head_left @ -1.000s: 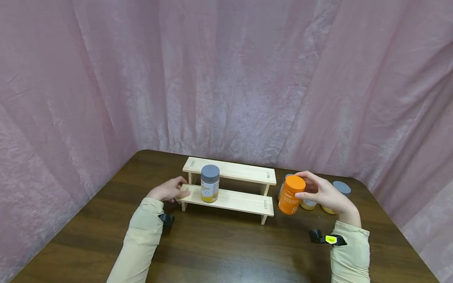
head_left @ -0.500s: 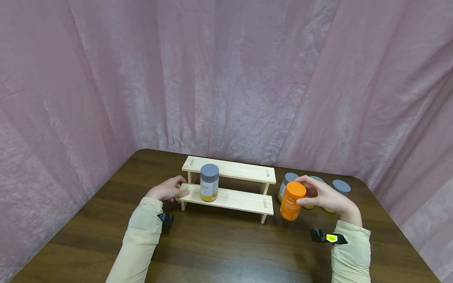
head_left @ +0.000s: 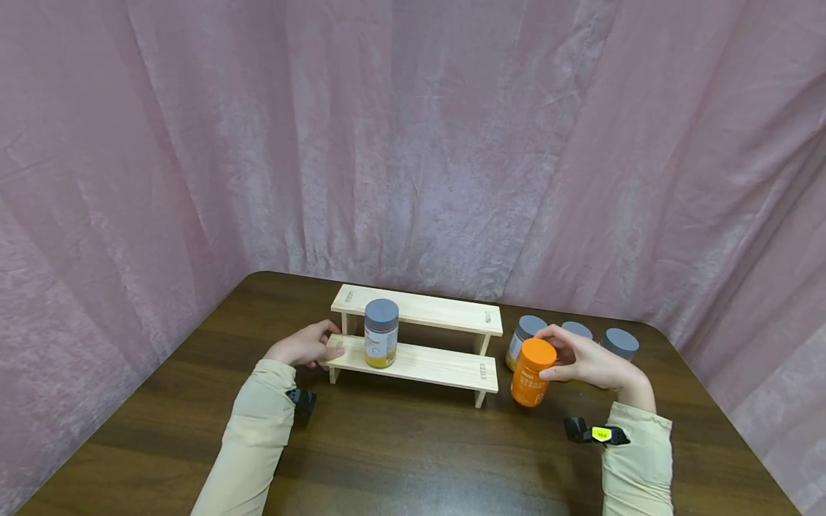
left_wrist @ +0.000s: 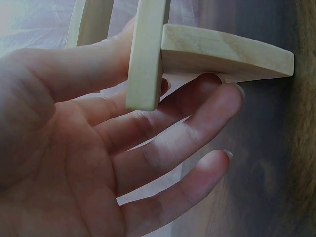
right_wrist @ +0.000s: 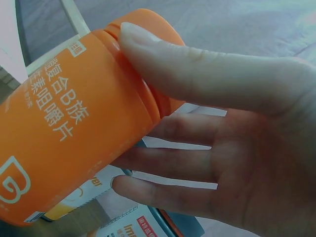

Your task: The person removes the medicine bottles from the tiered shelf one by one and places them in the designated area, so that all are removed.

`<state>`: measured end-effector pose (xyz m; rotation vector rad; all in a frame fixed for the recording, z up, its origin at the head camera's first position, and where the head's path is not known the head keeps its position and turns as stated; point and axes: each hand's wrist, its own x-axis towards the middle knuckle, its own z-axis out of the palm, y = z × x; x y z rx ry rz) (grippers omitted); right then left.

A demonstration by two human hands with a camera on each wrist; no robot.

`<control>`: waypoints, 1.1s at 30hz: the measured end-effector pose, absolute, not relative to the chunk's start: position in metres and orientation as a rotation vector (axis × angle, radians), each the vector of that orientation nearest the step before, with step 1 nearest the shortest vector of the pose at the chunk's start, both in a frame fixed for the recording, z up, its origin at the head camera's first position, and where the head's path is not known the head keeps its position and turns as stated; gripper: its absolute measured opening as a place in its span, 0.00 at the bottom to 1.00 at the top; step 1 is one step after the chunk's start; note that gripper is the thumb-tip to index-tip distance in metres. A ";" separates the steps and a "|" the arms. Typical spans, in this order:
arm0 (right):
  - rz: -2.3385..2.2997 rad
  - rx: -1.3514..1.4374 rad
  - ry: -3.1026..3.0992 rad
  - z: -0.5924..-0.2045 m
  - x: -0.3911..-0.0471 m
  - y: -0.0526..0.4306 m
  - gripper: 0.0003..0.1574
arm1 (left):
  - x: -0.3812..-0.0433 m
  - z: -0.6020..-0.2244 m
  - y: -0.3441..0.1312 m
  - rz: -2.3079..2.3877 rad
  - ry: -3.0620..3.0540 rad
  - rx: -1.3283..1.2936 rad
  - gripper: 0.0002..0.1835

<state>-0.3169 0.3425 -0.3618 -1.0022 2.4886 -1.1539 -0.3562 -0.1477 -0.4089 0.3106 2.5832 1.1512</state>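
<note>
In the head view my left hand (head_left: 303,349) holds the left end of a two-tier wooden shelf rack (head_left: 439,364), thumb on top of the lower board. The left wrist view shows the hand's fingers (left_wrist: 158,153) reaching below that board, near a wooden leg (left_wrist: 227,52). A grey-lidded jar (head_left: 381,340) with a white and yellow label stands on the lower tier. My right hand (head_left: 590,362) grips an orange supplement bottle (head_left: 530,380) near its cap, to the right of the rack. The bottle tilts slightly; whether its base touches the table cannot be told.
Behind the right hand stand three more grey-lidded jars: one left (head_left: 524,340), one middle (head_left: 576,330), one right (head_left: 621,342), partly hidden. The dark wooden table (head_left: 400,459) ends at a pink curtain (head_left: 413,143).
My right hand has brought the orange bottle slightly lower and toward me, uncovering more of the jars behind. The left hand keeps its place on the rack.
</note>
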 end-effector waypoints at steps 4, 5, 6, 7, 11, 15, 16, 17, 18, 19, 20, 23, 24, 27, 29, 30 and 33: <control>-1.135 -0.994 2.501 -0.363 -0.317 0.343 0.30 | -0.356 -0.409 -0.148 1.155 2.579 0.313 0.24; -1.132 -0.984 2.503 -0.363 -0.317 0.342 0.31 | -0.356 -0.409 -0.148 1.155 2.577 0.313 0.24; -1.128 -0.977 2.504 -0.363 -0.317 0.342 0.31 | -0.356 -0.408 -0.148 1.156 2.575 0.314 0.24; -1.127 -0.967 2.504 -0.363 -0.317 0.342 0.31 | -0.356 -0.408 -0.148 1.157 2.573 0.313 0.24; -1.120 -0.933 2.499 -0.363 -0.317 0.341 0.32 | -0.356 -0.408 -0.148 1.165 2.563 0.309 0.24; -1.116 -0.921 2.486 -0.364 -0.318 0.340 0.31 | -0.356 -0.407 -0.148 1.169 2.559 0.311 0.24; -1.115 -0.920 2.484 -0.364 -0.318 0.340 0.31 | -0.356 -0.407 -0.148 1.170 2.559 0.307 0.24; -1.112 -0.918 2.484 -0.365 -0.318 0.340 0.31 | -0.356 -0.407 -0.148 1.173 2.557 0.302 0.23; -1.109 -0.918 2.483 -0.365 -0.319 0.340 0.31 | -0.356 -0.407 -0.148 1.173 2.557 0.298 0.23; -1.106 -0.916 2.484 -0.365 -0.319 0.340 0.30 | -0.356 -0.408 -0.148 1.173 2.556 0.296 0.23; -1.100 -0.916 2.486 -0.365 -0.319 0.340 0.30 | -0.356 -0.408 -0.148 1.169 2.558 0.302 0.23; -1.093 -0.912 2.487 -0.366 -0.319 0.341 0.30 | -0.357 -0.409 -0.148 1.167 2.563 0.298 0.23; -1.091 -0.910 2.485 -0.365 -0.319 0.341 0.30 | -0.357 -0.409 -0.149 1.163 2.566 0.301 0.23; -1.088 -0.902 2.482 -0.365 -0.318 0.341 0.30 | -0.357 -0.409 -0.149 1.158 2.569 0.292 0.23; -1.087 -0.885 2.481 -0.365 -0.318 0.342 0.31 | -0.357 -0.408 -0.149 1.154 2.571 0.292 0.23; -1.085 -0.872 2.481 -0.365 -0.318 0.342 0.31 | -0.357 -0.409 -0.149 1.155 2.572 0.292 0.23; -1.074 -0.826 2.484 -0.365 -0.318 0.342 0.33 | -0.358 -0.409 -0.150 1.150 2.577 0.295 0.23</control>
